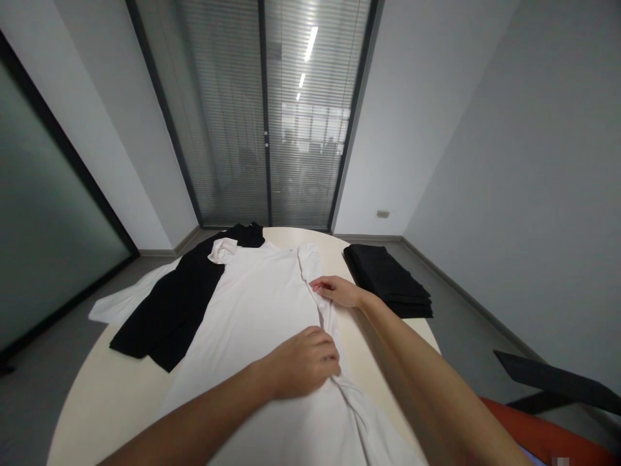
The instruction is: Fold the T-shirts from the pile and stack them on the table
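A white T-shirt [262, 310] lies spread over the round table, its collar toward the far side. Its right side is folded inward in a narrow strip with creases. My left hand [308, 362] is closed on the cloth along this folded edge, fingertips hidden from view. Farther up the same edge, my right hand [339, 291] has its thumb and fingers drawn together on the fabric near the sleeve. The left sleeve [223, 250] is bunched and rests over a black garment [179, 298].
The cream tabletop [92, 395] shows around the clothes. A stack of folded black garments [385, 278] sits at the right edge. Another white garment [130, 298] lies partly beneath the black one at left. An orange chair seat with a black armrest [557, 382] stands lower right.
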`<state>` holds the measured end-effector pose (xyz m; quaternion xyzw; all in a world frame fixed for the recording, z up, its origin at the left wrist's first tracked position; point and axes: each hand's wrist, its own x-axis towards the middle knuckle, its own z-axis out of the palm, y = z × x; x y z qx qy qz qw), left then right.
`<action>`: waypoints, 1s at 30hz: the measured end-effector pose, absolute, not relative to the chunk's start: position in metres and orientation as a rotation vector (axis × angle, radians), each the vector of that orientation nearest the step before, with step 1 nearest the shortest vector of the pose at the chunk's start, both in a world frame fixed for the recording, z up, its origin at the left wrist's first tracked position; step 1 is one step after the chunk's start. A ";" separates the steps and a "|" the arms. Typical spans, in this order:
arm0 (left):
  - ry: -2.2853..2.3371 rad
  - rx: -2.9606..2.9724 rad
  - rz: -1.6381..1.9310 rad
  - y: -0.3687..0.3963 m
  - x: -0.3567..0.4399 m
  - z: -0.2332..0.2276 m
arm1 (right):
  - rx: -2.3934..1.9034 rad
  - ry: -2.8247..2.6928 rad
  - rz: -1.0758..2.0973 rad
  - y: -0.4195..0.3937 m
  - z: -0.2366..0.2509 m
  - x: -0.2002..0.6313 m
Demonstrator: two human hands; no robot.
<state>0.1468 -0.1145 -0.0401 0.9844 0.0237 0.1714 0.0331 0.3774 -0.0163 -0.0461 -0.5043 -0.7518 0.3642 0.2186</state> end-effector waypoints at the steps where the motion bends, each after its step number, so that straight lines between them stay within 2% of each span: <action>1: 0.044 3.032 0.508 -0.118 0.149 -0.040 | -1.390 -2.098 0.984 -0.017 -0.045 0.377; 9: -0.113 2.943 0.523 -0.149 0.153 -0.029 | -1.437 -2.198 0.808 -0.014 -0.046 0.370; 15: -0.162 2.885 0.351 -0.156 0.142 -0.039 | -1.397 -2.361 0.524 -0.009 -0.053 0.362; 23: -0.326 2.888 0.392 -0.171 0.131 -0.040 | -1.439 -2.399 0.357 -0.014 -0.057 0.360; 30: -0.185 2.951 0.290 -0.185 0.124 -0.049 | -1.474 -2.519 0.216 -0.012 -0.039 0.356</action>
